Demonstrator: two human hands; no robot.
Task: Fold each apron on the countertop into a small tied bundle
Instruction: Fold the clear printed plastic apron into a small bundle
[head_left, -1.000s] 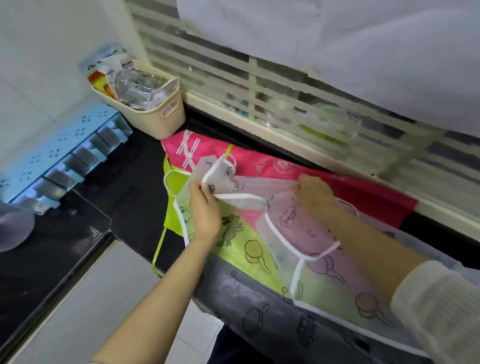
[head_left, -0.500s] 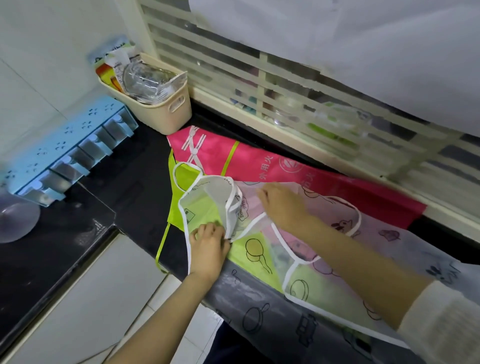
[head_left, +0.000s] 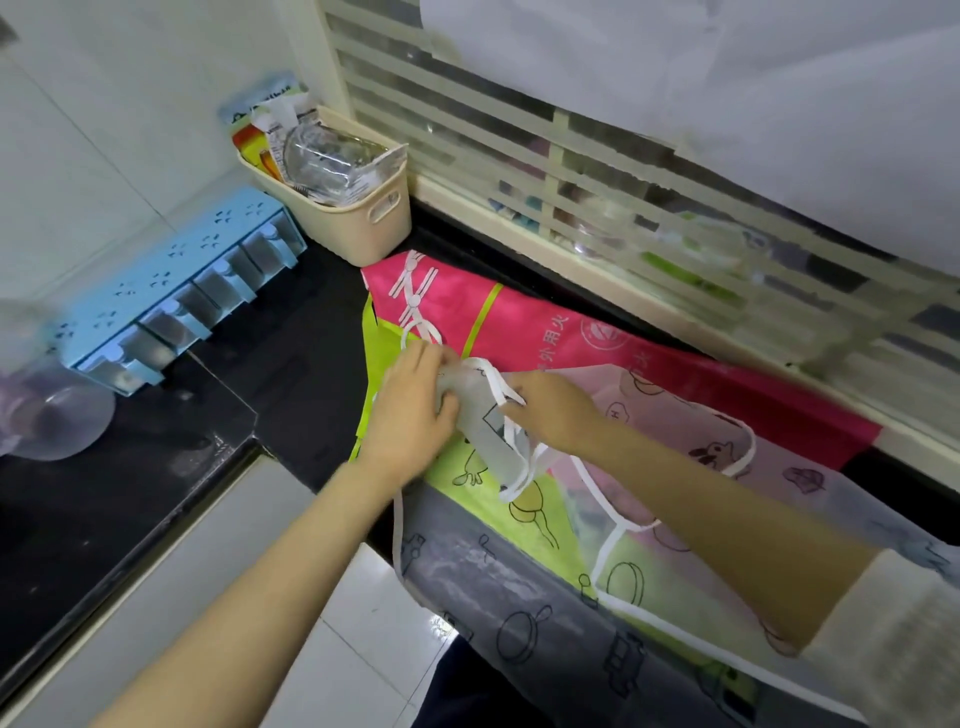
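Half a second earlier the top flap of the clear apron (head_left: 675, 441) lay folded flat. Now it was gathered into a narrow roll (head_left: 485, 434) between both hands. The bundle had begun, though most of the sheet still lay spread over the pink apron (head_left: 519, 322) on the countertop (head_left: 291, 364), trailing off the edge toward 5 o'clock. The left hand (head_left: 410, 415), at the roll's 9 o'clock, curled its fingers round it. The right hand (head_left: 558, 410), at 3 o'clock, pinched the white strap (head_left: 498, 387).
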